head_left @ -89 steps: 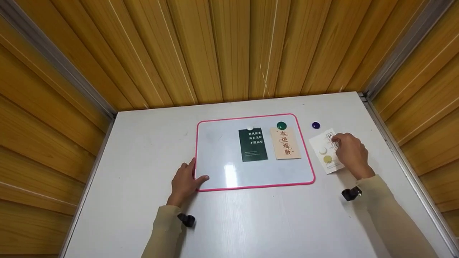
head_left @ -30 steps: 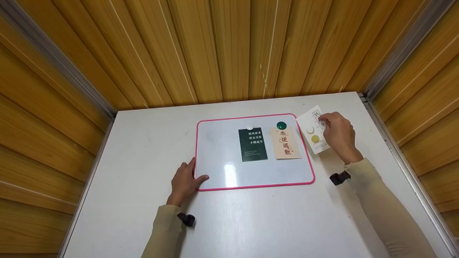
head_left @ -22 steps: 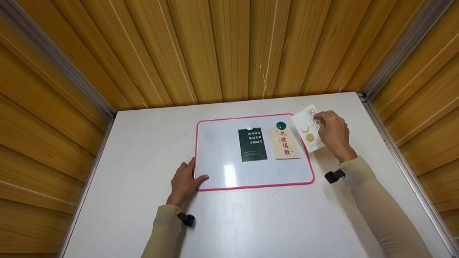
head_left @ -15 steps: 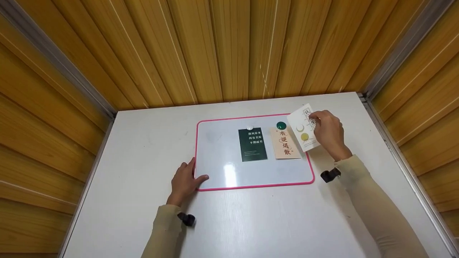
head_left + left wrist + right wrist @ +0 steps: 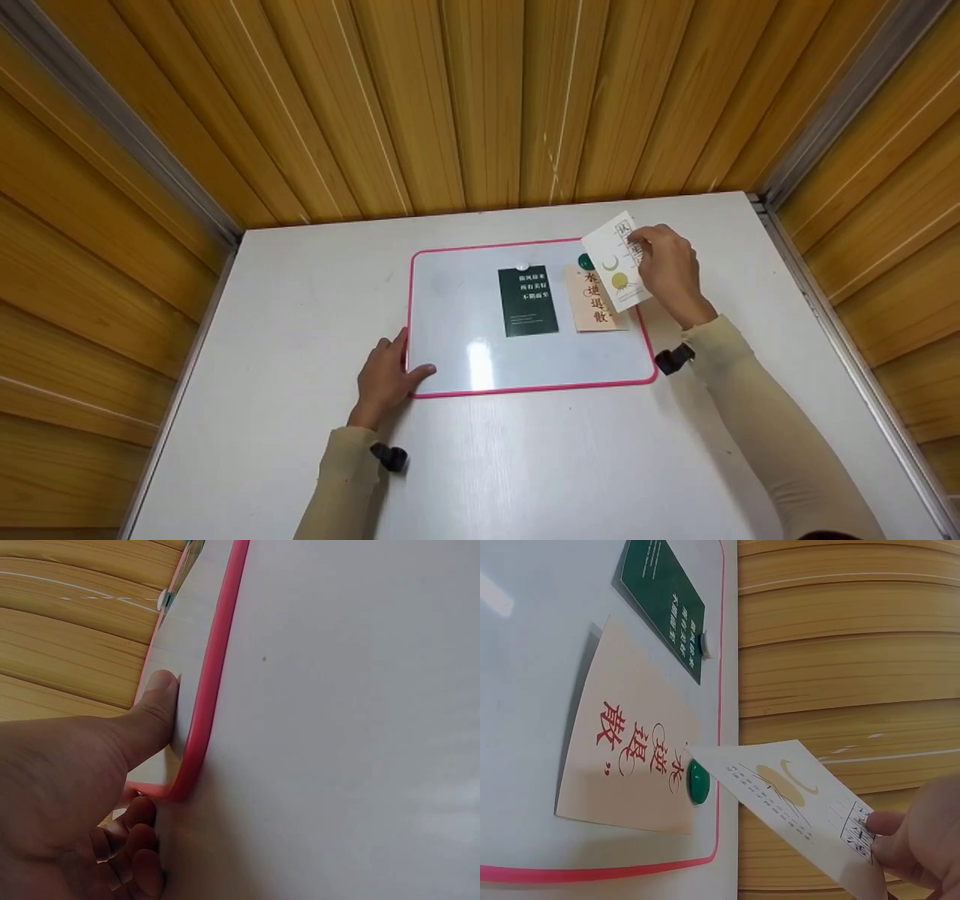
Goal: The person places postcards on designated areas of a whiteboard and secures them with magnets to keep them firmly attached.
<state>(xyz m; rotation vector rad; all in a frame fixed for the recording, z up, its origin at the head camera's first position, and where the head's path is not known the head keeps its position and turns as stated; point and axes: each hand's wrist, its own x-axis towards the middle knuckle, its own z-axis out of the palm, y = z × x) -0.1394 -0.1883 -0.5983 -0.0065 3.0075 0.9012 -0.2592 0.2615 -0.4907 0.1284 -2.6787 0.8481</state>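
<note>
A whiteboard (image 5: 450,322) with a pink frame lies on the white table. My left hand (image 5: 382,379) grips its near left corner, thumb on the surface and fingers at the outer side, as the left wrist view shows. My right hand (image 5: 669,270) pinches a white card (image 5: 780,795) with a moon and a yellow disc by its edge. This card hangs tilted above the board's right part. Beneath it, a peach card (image 5: 630,742) sits under a green magnet (image 5: 698,781). Further left on the board, a dark green card (image 5: 529,301) has a white magnet (image 5: 522,267) at its top.
Wood-patterned panels (image 5: 487,105) stand behind the white table (image 5: 487,465) and on both sides. The table's far edge runs a short way beyond the board. A black wrist camera (image 5: 390,457) sits on the left sleeve.
My right hand has lifted the white card off the table and carried it left over the board's right edge. The purple magnet is no longer visible. My left hand has stayed put.
</note>
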